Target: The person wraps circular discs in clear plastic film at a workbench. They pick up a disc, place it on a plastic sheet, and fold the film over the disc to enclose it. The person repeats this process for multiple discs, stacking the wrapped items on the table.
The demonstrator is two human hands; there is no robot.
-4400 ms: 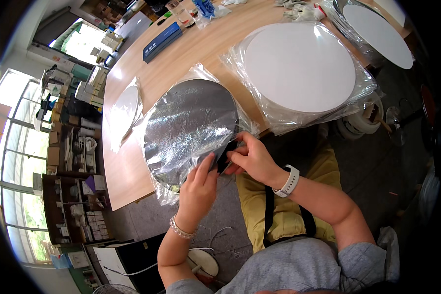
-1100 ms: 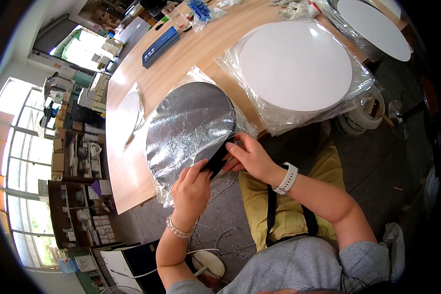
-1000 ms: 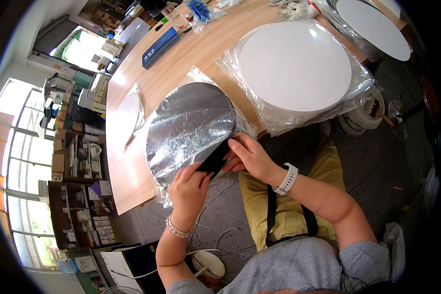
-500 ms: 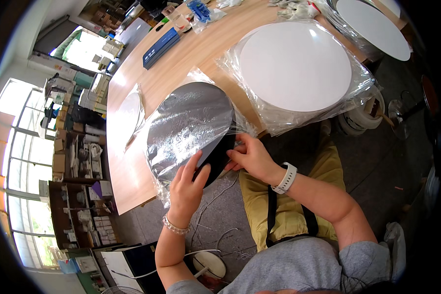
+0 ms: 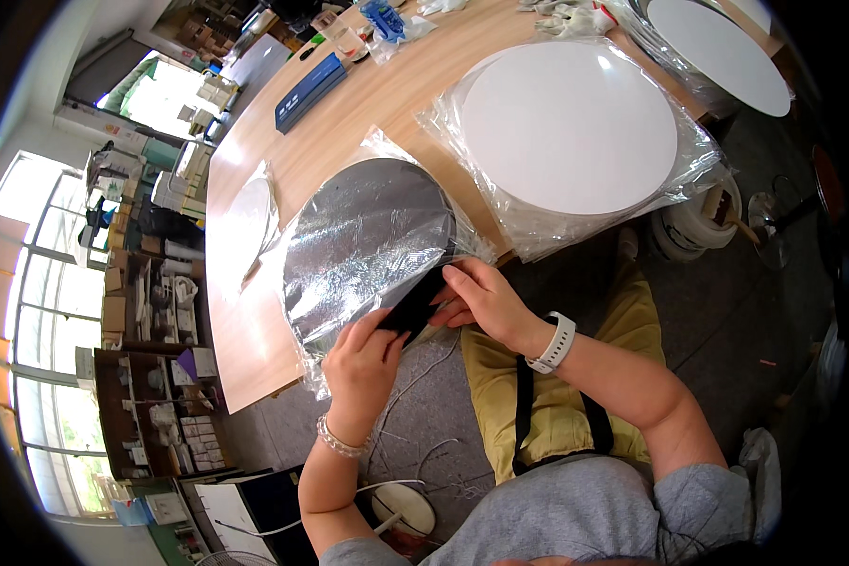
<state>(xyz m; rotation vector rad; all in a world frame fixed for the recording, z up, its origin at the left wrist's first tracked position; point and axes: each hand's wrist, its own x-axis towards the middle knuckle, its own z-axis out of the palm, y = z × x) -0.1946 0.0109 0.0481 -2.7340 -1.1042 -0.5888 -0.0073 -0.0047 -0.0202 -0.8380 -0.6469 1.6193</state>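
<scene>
A round black disc [image 5: 373,203] lies on the table in front of me, covered by clear, wrinkled plastic film [image 5: 349,269]. Along its near edge, a strip of matte black surface [image 5: 413,304] shows bare between my hands. My left hand [image 5: 360,357] grips the film and the disc's edge at the near left, fingers on top and thumb toward the rim. At the near right, my right hand [image 5: 486,300] pinches the film by the same edge, its thumb on top. Some fingertips of both hands are hidden under the edge.
To the right, a large white disc [image 5: 571,127] rests on clear plastic, with a white bucket [image 5: 693,222] below the table edge. More white discs [image 5: 722,52] sit far right. A wrapped pale disc [image 5: 243,226] lies left, a blue box [image 5: 309,92] farther back.
The film now reaches nearer over the black disc, so the bare black strip is narrower. My left fingers have closed in at the edge; my right thumb has moved slightly up onto the film.
</scene>
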